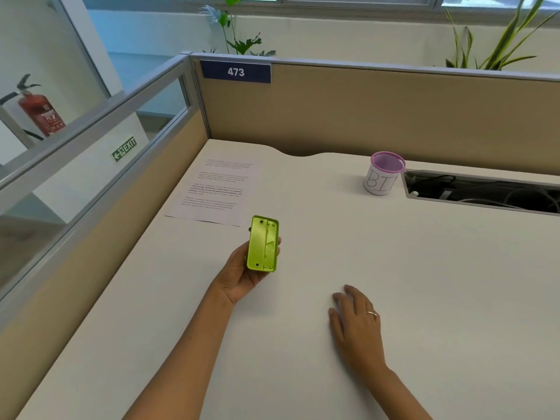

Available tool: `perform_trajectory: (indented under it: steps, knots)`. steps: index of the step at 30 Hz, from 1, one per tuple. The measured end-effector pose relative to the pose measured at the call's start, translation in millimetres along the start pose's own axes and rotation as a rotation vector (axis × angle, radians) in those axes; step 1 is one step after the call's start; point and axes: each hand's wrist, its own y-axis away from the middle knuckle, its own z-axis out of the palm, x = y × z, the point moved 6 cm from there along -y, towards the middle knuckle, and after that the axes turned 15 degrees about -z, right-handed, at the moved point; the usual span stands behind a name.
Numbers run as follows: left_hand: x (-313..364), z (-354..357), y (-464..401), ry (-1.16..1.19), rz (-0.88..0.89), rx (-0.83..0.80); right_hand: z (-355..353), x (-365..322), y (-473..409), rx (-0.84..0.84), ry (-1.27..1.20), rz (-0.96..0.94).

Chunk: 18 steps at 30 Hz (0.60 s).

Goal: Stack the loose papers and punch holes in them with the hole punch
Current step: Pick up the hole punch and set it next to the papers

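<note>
Head view: left hand (242, 274) wrapped around green hole punch (263, 244), base plate turned up toward the camera, lifted clear of the desk (424, 268). Right hand (356, 322) flat on the desk, fingers straight, holding nothing, well apart from the punch. Papers (218, 189) lying near the far left corner, just beyond the punch, printed side up; looks like a squared stack, though sheet count impossible to tell from here. Pink-rimmed cup marked BIN (382, 174) standing farther right, beside the cable cutout (485, 189).

Likely step: emptying or checking the underside of the punch, judging by the upturned base.

Risks from here:
- Confetti spilling over the desk if the base cover comes loose while held this far from the cup; cause, upside-down grip over bare desk.
- Slipping grip, since only one hand holds a smooth plastic body and the other rests idle.
- Uneven holes if the punch goes onto the papers without squaring the edges first; cause, nothing pinning the stack.
- Papers sliding toward the partition (181, 183) when pushed into the slot, with no free hand yet on them.
- Misplaced holes if the centre mark gets ignored after flipping the punch back.
</note>
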Motion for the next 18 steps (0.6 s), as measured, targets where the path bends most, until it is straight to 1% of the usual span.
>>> perform_trajectory:
  steps: [3, 5, 6, 7, 11, 15, 18]
  knots:
    - [0.2, 8.3, -3.1, 0.072, 0.015, -0.046, -0.1, -0.2, -0.4, -0.002, 0.003, -0.002]
    - [4.8, 8.8, -5.5, 0.109, 0.031, -0.009, 0.3, -0.3, -0.3, -0.001, 0.002, 0.0]
    - [8.5, 7.3, -7.3, 0.092, 0.042, 0.028, 0.5, 0.1, 0.0, -0.002, 0.0, 0.004]
    - [13.4, 5.4, -8.9, 0.045, 0.052, 0.071, 0.7, 0.4, 0.2, -0.002, -0.001, 0.008]
    - [37.9, -4.1, -14.8, -0.242, 0.115, 0.331, 1.0, 0.8, 0.3, 0.0, -0.006, 0.022]
    - [62.6, -13.6, -24.8, -0.524, 0.121, 0.597, -1.7, -2.2, 0.2, 0.03, 0.041, 0.038]
    - [82.0, -12.4, -35.9, -0.835, 0.164, 0.797, -3.0, -5.4, -1.6, 0.038, 0.072, 0.061]
